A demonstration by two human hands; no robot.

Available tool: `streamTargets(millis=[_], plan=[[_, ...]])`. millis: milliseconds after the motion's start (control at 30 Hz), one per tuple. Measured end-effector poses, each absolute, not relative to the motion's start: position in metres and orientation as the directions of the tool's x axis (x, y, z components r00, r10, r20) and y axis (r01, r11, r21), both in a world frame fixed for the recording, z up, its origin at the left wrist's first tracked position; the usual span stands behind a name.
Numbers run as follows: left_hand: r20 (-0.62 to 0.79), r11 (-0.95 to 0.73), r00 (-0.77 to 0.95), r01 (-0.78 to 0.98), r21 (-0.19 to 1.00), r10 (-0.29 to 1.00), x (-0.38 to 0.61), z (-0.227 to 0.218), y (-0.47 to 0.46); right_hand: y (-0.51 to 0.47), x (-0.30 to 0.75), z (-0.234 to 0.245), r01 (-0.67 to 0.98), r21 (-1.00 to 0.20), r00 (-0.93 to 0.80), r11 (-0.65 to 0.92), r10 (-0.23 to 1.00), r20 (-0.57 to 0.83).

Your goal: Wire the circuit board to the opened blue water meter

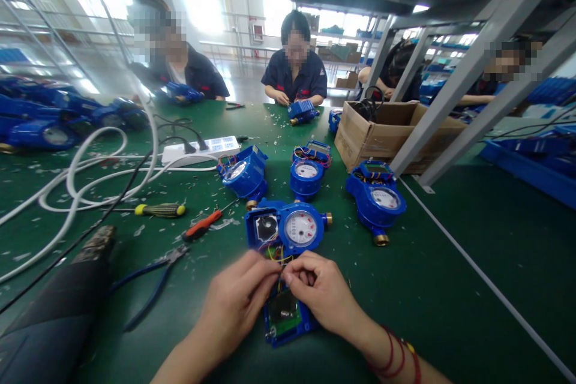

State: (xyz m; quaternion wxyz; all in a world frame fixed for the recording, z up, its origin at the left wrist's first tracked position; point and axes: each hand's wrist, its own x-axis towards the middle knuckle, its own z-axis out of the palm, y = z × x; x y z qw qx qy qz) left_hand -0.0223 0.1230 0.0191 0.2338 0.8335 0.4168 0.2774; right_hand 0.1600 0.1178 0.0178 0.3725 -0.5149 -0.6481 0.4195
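Note:
A blue water meter [302, 229] with a round white dial lies open in front of me. Its detached blue cover [288, 315], with a green circuit board inside, lies nearer to me, joined to the meter by thin coloured wires [275, 251]. Over these wires my left hand [238, 294] pinches with thumb and forefinger. Fingertip to fingertip with it, my right hand [321, 291] is closed in a pinch too, red cords round its wrist. The wires run into both pinches, though the exact spot gripped is hidden by the fingers.
More water meters [381, 198] stand beyond my hands. Left lie pliers [155, 279], an orange screwdriver [203, 225], a yellow-black screwdriver [161, 210], a dark cylindrical tool [67, 300] and a power strip [202, 150]. A cardboard box [382, 138] sits by metal posts. Several co-workers sit opposite.

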Motion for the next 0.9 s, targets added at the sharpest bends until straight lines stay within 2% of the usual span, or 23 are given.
streamTargets(millis=[133,233,467,667,767,900], plan=[[0.346,-0.613,0.506,0.639,0.465,0.790,-0.024,0.014,0.123,0.118,0.160,0.018,0.358,-0.921,-0.204,0.155,0.975,0.085],[0.331,-0.607,0.509,0.667,0.432,0.795,-0.023,0.013,0.120,0.119,0.160,0.021,0.411,-0.891,-0.204,0.194,0.972,0.118],[0.168,-0.479,0.482,0.648,0.592,0.860,-0.015,0.018,0.117,0.119,0.163,0.023,0.516,-0.783,-0.276,0.348,0.933,0.232],[0.158,-0.433,0.463,0.580,0.690,0.872,-0.015,0.019,0.118,0.118,0.162,0.022,0.529,-0.769,-0.297,0.360,0.927,0.229],[0.261,-0.539,0.489,0.601,0.590,0.832,-0.018,0.015,0.120,0.119,0.162,0.021,0.507,-0.801,-0.276,0.319,0.940,0.200],[0.402,-0.652,0.525,0.686,0.322,0.750,-0.021,0.010,0.121,0.121,0.162,0.019,0.472,-0.840,-0.261,0.268,0.953,0.157]])
